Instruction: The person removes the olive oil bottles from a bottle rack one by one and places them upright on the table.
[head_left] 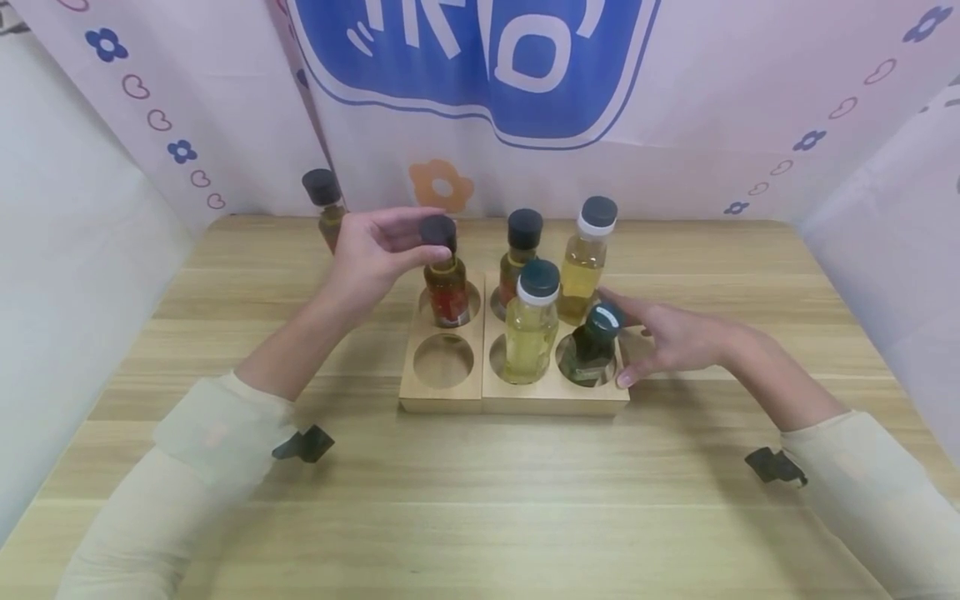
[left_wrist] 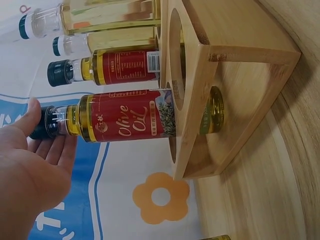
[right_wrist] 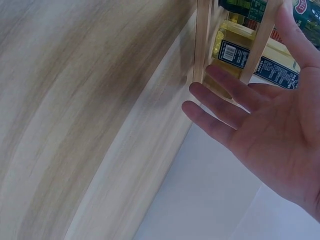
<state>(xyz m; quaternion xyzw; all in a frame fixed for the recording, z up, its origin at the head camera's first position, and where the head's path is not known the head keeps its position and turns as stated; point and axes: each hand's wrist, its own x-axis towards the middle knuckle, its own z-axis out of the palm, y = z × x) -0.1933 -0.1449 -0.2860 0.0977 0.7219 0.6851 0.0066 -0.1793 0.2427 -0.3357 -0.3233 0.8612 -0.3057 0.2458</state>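
Note:
The left hand [head_left: 369, 257] pinches the black cap of a red-labelled olive oil bottle [head_left: 448, 293], which stands upright in the back left hole of a wooden rack [head_left: 442, 405]. In the left wrist view, thumb and fingers of the left hand [left_wrist: 35, 165] lie around that cap, and the bottle [left_wrist: 127, 116] passes through the hole. At the rack's right end, the right hand [head_left: 675, 337] has its fingers spread, the thumb by the front corner beside a dark green bottle [head_left: 588, 354]. The right wrist view shows the right hand [right_wrist: 270, 120] with extended fingers, near the rack's side [right_wrist: 260, 42].
The rack also holds a pale oil bottle [head_left: 531, 337], a taller yellow oil bottle [head_left: 582, 275] and another black-capped bottle [head_left: 522, 242]. Its front left hole [head_left: 443, 362] has no bottle. One more black-capped bottle [head_left: 327, 208] stands behind the left hand, near the curtain [head_left: 675, 183].

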